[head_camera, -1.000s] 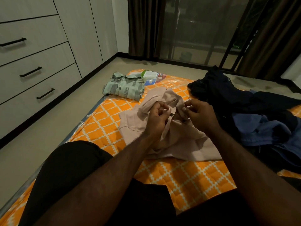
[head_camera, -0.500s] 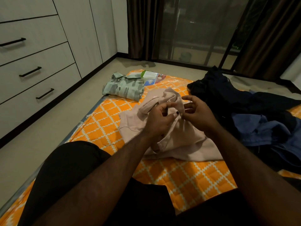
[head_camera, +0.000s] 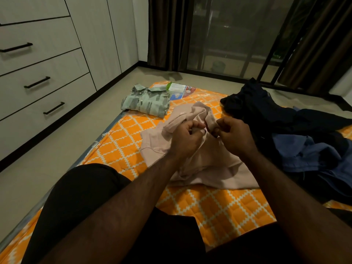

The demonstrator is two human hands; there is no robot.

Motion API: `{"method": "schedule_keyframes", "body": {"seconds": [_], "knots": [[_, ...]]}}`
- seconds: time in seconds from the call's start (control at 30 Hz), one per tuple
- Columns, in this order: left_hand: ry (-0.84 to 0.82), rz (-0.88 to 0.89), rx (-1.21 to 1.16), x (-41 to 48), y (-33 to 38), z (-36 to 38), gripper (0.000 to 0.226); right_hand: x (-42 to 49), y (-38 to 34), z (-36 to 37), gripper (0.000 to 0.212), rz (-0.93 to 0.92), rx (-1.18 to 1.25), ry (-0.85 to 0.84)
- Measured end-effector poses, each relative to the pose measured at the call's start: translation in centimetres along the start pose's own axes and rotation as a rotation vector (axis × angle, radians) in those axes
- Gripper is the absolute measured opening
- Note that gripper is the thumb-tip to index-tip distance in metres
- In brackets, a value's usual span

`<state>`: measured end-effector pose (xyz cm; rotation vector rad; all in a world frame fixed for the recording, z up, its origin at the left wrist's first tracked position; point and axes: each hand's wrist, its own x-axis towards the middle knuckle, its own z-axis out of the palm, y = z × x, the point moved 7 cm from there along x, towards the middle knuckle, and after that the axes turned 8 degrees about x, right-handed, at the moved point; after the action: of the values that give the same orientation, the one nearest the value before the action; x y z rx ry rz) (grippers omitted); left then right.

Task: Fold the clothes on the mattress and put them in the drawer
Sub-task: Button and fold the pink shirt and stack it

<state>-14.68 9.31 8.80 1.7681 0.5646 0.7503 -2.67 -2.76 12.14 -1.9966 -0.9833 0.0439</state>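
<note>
Three drawers (head_camera: 43,82) are seen at the far left, all closed and well apart from the mattress (head_camera: 122,136). Near the far corner of the mattress a green shirt (head_camera: 146,103) is laid, already folded. In the middle the pink shirt (head_camera: 209,168) is spread, crumpled at its collar end. The left hand (head_camera: 187,139) is curled around a bunch of this cloth near the collar. Just beside it, the right hand (head_camera: 235,139) pinches the same cloth with bent fingers; whether a button is being worked cannot be told. At the right a dark pile (head_camera: 276,115) and a blue garment (head_camera: 308,157) are left unfolded, close to the right wrist. If the collar is lifted too high, the flat lower part may be dragged and creased. If the fold is made toward the right, an edge of the pile may be caught inside it.
</note>
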Motion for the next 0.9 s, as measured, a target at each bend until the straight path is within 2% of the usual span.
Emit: {"method": "schedule_keyframes", "body": {"seconds": [0.23, 0.4, 0.53, 0.63, 0.77, 0.9], "knots": [[0.031, 0.222, 0.128, -0.1, 1.4, -0.1, 0.028, -0.1, -1.2, 0.2, 0.011, -0.070, 0.016, -0.004], [0.025, 0.473, 0.297, -0.6, 3.6, 0.3, 0.028, -0.3, -1.8, 0.1, 0.013, 0.019, 0.290, -0.051], [-0.048, 0.473, 0.308, -0.8, 4.0, 1.0, 0.042, -0.7, -2.2, -0.4, 0.019, 0.094, 0.516, -0.100], [-0.105, 0.452, 0.318, -1.0, 4.2, 1.3, 0.049, -0.9, -2.4, -0.3, 0.021, 0.122, 0.579, -0.147], [-0.036, 0.486, 0.321, -1.1, 4.5, 0.6, 0.034, -0.8, -2.7, -0.1, 0.032, 0.094, 0.560, -0.181], [0.071, 0.450, 0.340, -0.9, 4.1, -0.2, 0.029, -0.9, -3.3, -0.2, 0.044, -0.130, 0.101, -0.127]]}}
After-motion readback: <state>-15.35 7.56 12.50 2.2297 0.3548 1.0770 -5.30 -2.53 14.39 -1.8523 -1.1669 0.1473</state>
